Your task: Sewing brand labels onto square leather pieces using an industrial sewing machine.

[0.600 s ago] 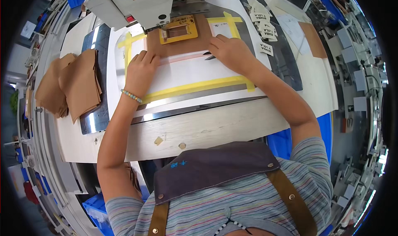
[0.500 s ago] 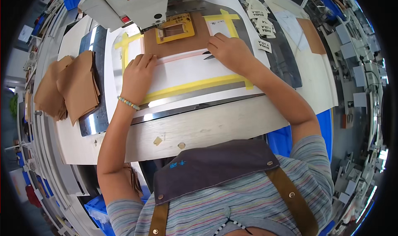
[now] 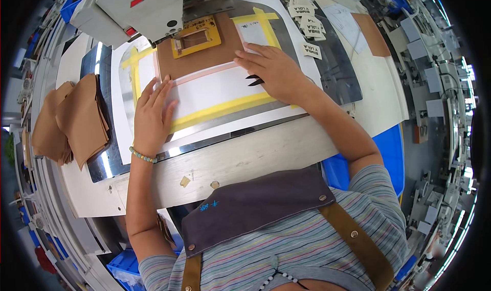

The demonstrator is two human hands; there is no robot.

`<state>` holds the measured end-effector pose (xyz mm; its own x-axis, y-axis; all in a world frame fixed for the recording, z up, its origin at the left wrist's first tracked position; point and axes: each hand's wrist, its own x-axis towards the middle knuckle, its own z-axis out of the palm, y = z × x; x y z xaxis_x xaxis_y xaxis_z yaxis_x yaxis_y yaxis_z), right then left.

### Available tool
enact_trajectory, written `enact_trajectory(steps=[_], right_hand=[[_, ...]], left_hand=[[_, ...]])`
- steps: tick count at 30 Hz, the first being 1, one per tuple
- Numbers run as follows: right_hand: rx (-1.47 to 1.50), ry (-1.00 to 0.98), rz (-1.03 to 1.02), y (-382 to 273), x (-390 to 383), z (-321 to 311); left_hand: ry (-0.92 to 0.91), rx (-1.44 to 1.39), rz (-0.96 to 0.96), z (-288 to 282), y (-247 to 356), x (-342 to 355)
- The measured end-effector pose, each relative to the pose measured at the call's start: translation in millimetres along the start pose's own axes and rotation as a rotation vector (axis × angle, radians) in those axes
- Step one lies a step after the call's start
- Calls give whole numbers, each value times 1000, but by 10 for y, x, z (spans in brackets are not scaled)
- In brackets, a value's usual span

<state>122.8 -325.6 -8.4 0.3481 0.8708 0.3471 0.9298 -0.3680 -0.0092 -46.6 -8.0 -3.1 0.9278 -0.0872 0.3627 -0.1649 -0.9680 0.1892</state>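
Note:
A brown panel [image 3: 199, 66] lies flat on a white template [image 3: 207, 89] bordered with yellow tape [image 3: 220, 110] and pink strips. On the panel sits a yellow rectangular frame [image 3: 198, 49], partly under the sewing machine head [image 3: 143, 15]. My left hand [image 3: 152, 114] rests at the panel's near left corner, fingers stretched out and thumb apart, holding nothing. At the near right corner, my right hand [image 3: 276, 76] extends its forefingers over the pink strip. Black thread snips [image 3: 254, 80] stick out from under its palm, held by the curled fingers; their handles are hidden.
Two stacks of brown panels [image 3: 84, 122] lie at the left, on a shiny dark plate [image 3: 118, 171]. Several white labels [image 3: 309, 26] are piled at the far right. Another brown piece [image 3: 371, 35] lies farther right. A blue bin [image 3: 386, 153] stands below the table's right edge.
My left hand has drawn back from the panel's edge and its fingers have spread. My right fingers have uncurled and straightened. The whole view has shifted, with the table lying slightly more to the left.

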Motion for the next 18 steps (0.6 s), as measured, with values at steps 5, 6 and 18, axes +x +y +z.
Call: enact_trajectory(steps=[5, 6, 18], right_hand=[[74, -58, 37, -1, -10, -11], [69, -48, 17, 20, -11, -24], [127, -49, 29, -25, 10, -40]], left_hand=[[38, 11, 20, -18, 11, -21], [56, 31, 31, -11, 15, -14], [53, 89, 16, -13, 18, -51]])
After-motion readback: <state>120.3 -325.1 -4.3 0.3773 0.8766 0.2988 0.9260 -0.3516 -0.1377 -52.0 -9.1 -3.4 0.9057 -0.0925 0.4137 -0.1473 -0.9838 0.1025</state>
